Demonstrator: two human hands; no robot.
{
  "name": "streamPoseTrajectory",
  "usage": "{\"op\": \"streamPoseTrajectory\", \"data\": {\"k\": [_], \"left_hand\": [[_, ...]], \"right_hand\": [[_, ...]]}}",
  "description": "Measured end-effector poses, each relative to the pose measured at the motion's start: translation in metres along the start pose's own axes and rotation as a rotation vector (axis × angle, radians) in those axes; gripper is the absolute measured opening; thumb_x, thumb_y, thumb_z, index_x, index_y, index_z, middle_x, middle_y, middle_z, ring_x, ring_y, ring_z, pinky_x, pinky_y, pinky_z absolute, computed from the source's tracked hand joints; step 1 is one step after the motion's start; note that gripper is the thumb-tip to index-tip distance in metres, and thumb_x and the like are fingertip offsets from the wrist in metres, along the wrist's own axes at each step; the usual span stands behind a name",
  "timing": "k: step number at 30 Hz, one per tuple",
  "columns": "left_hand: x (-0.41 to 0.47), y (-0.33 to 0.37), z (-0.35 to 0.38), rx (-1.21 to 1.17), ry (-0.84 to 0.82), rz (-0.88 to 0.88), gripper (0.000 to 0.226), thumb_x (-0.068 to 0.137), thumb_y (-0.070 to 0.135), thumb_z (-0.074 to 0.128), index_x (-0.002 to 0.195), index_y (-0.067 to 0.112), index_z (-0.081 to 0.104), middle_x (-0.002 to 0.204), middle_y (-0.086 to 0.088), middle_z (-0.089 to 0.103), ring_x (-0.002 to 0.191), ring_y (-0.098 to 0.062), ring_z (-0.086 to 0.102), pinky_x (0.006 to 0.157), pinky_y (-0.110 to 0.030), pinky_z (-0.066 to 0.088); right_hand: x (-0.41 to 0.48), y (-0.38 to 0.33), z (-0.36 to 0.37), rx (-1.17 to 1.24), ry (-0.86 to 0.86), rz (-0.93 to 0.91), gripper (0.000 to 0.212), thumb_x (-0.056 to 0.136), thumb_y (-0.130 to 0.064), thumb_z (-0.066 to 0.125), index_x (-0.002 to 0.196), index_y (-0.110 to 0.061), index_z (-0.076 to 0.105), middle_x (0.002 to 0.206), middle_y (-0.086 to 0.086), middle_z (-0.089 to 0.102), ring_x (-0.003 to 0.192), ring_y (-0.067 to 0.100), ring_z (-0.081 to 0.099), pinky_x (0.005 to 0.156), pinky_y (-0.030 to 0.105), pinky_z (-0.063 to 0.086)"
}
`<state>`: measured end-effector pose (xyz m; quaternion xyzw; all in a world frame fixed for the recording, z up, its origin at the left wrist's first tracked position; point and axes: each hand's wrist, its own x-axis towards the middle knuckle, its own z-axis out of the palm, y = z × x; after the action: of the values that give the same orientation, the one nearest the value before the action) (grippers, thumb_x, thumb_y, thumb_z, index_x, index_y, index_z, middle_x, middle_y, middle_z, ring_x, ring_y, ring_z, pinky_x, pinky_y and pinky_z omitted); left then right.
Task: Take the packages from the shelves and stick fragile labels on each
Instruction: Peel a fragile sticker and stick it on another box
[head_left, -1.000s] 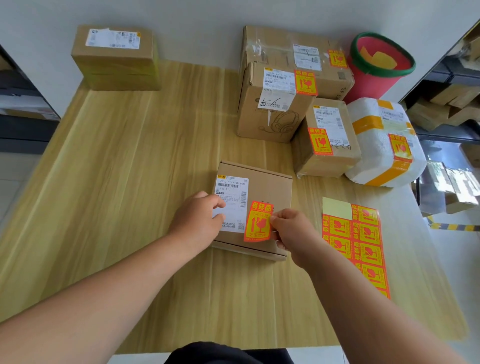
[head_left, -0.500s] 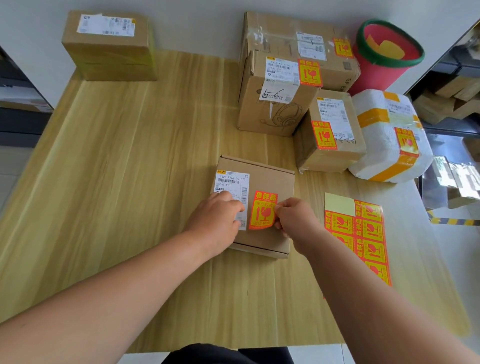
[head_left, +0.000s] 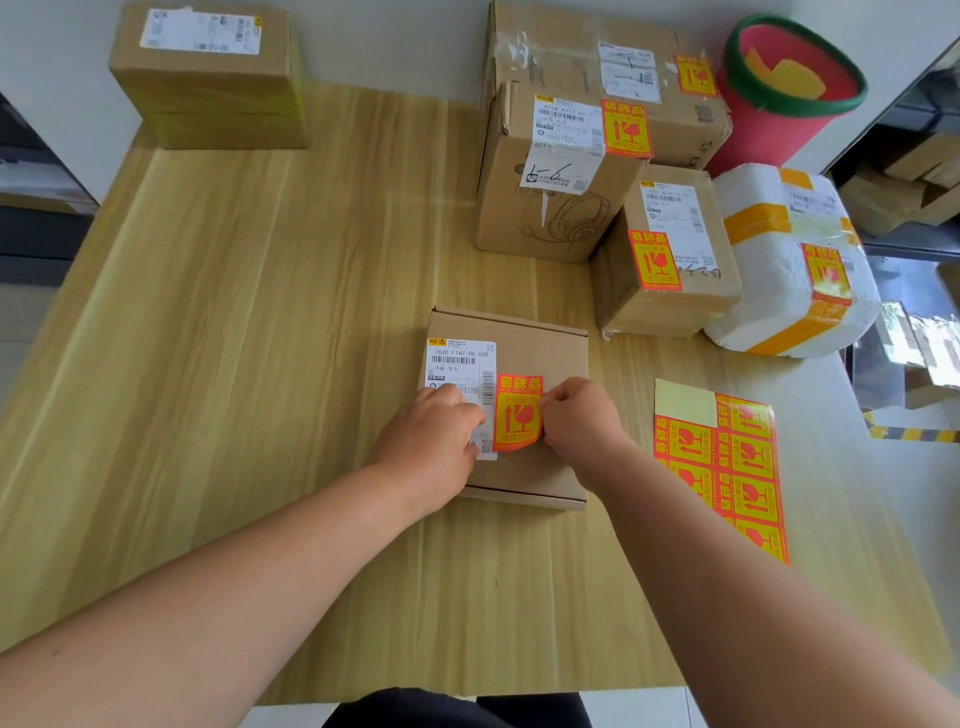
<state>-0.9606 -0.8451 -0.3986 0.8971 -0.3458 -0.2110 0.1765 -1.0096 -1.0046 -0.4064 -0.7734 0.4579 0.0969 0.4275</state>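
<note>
A flat brown package (head_left: 540, 343) with a white shipping label lies in the middle of the wooden table (head_left: 260, 312). An orange and yellow fragile label (head_left: 517, 413) rests on its top, right of the shipping label, its lower edge still curled. My right hand (head_left: 582, 421) pinches the label's right edge. My left hand (head_left: 431, 441) presses flat on the shipping label and holds the package down. A sheet of fragile labels (head_left: 727, 467) lies to the right of the package.
Three labelled cardboard boxes (head_left: 566, 182) and a white foam package (head_left: 795, 260) stand at the back right. An unlabelled box (head_left: 208, 78) sits at the back left. A red bin (head_left: 784, 93) stands behind the table, with shelves at the far right.
The label has come down onto the package's top, beside the shipping label. My left hand slid right towards it. The camera moved closer.
</note>
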Motion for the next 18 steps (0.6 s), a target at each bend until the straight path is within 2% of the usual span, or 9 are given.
{"op": "streamPoseTrajectory", "data": {"k": [8,13,18], "left_hand": [[0.0003,-0.0009,0.0001,-0.002,-0.004,0.003,0.035,0.092,0.021,0.054,0.127,0.017,0.056,0.12,-0.001,0.05,0.116,-0.02,0.043,0.095,-0.03,0.04],[0.0004,-0.0015,0.0013,-0.001,0.004,0.011,0.034,0.092,0.02,0.054,0.125,0.018,0.057,0.116,-0.001,0.05,0.114,-0.019,0.043,0.092,-0.03,0.041],[0.0006,-0.0013,0.0018,0.004,0.005,0.016,0.034,0.091,0.02,0.054,0.125,0.02,0.057,0.115,0.0,0.049,0.113,-0.019,0.043,0.091,-0.029,0.041]], "right_hand": [[-0.0005,-0.0046,-0.0014,-0.151,0.019,-0.06,0.021,0.094,-0.016,0.04,0.101,-0.009,0.059,0.083,0.005,0.06,0.074,0.023,0.056,0.057,0.029,0.043],[-0.0011,-0.0057,-0.0016,-0.187,0.017,-0.074,0.019,0.092,-0.014,0.042,0.099,-0.009,0.059,0.085,0.006,0.061,0.076,0.024,0.056,0.059,0.03,0.043],[-0.0017,-0.0065,-0.0012,-0.201,0.021,-0.087,0.018,0.092,-0.014,0.043,0.099,-0.009,0.06,0.085,0.005,0.061,0.075,0.021,0.056,0.055,0.026,0.04]]}}
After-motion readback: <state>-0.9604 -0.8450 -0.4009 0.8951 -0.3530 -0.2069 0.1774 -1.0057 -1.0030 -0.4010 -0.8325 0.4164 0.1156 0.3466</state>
